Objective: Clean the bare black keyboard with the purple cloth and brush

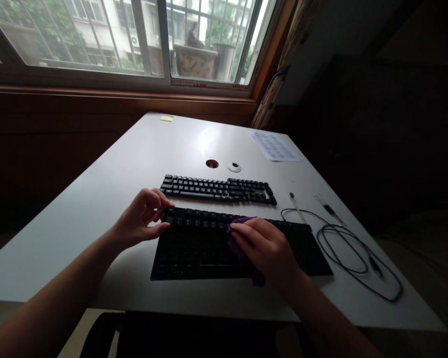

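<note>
A black keyboard (216, 253) lies in front of me on the white desk. Raised keys line its far edge, while the dark area nearer me looks flatter. My left hand (145, 214) grips its far left corner, thumb and fingers bent around the edge. A purple cloth (236, 244) is bunched in my right hand (263, 246), whose fingers press it against the keys near the middle. Part of the cloth hangs below that hand. Just beyond the keyboard, black keycaps (209, 188) sit in keyboard-like rows, with a gap toward their right side.
Right of the keyboard are a coiled black cable (321, 238), a toothbrush (296, 206) and a small tool with wire loops (330, 211). Farther back are a desk hole (212, 163), its round cover (234, 167), printed paper (276, 146) and yellow notes (167, 118).
</note>
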The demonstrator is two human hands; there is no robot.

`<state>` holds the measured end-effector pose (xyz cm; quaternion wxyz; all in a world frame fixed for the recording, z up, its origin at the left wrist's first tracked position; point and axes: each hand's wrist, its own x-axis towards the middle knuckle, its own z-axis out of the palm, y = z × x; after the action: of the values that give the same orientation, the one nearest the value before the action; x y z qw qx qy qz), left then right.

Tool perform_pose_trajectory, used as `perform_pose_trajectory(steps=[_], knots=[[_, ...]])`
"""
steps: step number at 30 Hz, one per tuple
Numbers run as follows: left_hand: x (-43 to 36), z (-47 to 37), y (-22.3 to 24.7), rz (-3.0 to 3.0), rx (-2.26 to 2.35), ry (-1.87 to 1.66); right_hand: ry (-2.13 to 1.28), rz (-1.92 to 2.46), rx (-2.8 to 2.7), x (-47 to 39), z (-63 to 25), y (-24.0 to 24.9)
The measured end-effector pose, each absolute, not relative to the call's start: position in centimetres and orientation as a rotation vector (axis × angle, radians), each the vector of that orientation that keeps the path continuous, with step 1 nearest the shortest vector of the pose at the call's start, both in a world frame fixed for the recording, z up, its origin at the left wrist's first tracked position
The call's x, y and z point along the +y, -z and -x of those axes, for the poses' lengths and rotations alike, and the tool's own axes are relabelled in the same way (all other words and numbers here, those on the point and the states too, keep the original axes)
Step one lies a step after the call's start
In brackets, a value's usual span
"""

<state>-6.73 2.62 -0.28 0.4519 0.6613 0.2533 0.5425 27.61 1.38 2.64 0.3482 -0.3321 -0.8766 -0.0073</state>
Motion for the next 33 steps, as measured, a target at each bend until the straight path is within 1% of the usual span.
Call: perform_pose_trajectory(steps=[7,15,25,33], knots=[[2.6,6.8,0.4,-1.632,0.616,-1.345,-0.060,0.940,-2.255,1.3,-27.0,-3.0],[2.5,6.6,0.2,-1.641,0.605,-1.346,-0.021,0.976,-2.318,1.2,-26.4,-3.3],[2.6,6.7,0.2,-1.659,0.594,-1.334,0.136,0.915,-2.382,0.9,-26.4,-3.3],[2.6,6.5,0.0,-1.656,0.577,-1.346,0.168,0.864,-2.408,1.3,-26.4,-3.8]])
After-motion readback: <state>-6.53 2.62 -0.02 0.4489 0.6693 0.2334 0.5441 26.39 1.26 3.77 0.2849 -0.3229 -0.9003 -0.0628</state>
